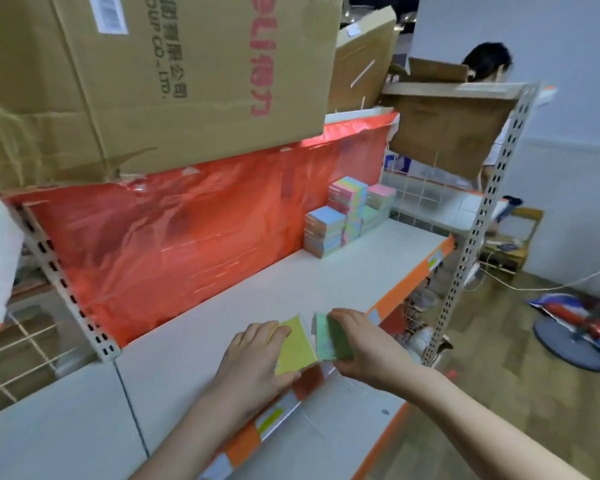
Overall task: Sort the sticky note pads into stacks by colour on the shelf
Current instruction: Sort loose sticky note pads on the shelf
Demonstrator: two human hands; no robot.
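- Landmark: white shelf [222,306], orange front edge, red foil sheet [187,230] along its back.
- Left hand [253,355] at shelf's front edge, fingers and thumb curled round a yellow pad [297,348]; thumb at pad's near corner, fingertips on its far left edge.
- Yellow pad tilted, held just above shelf's front edge; cannot tell if it touches the shelf.
- Right hand [364,344] just right of left hand, past shelf's front edge, gripping a green pad [328,337]; fingers wrap over pad's top, thumb underneath.
- Green pad stands on edge, light green face toward yellow pad, darker side under fingers; the two pads meet or nearly meet along one edge, blur hides which.
- Sorted pads at shelf's far right back corner, against foil: blue-topped stack [324,233] in front, taller pastel multicolour stack [349,206] behind it, pink-topped stack [381,199] furthest right.
- Stacks well apart from both hands.
- Big cardboard box [153,81] on level above shelf, overhanging foil.
- Perforated upright [475,230] at shelf's right end.
- Another person [487,64] behind upper level, beyond shelf's right end.
- Lower shelf board [343,420] shows under the hands.
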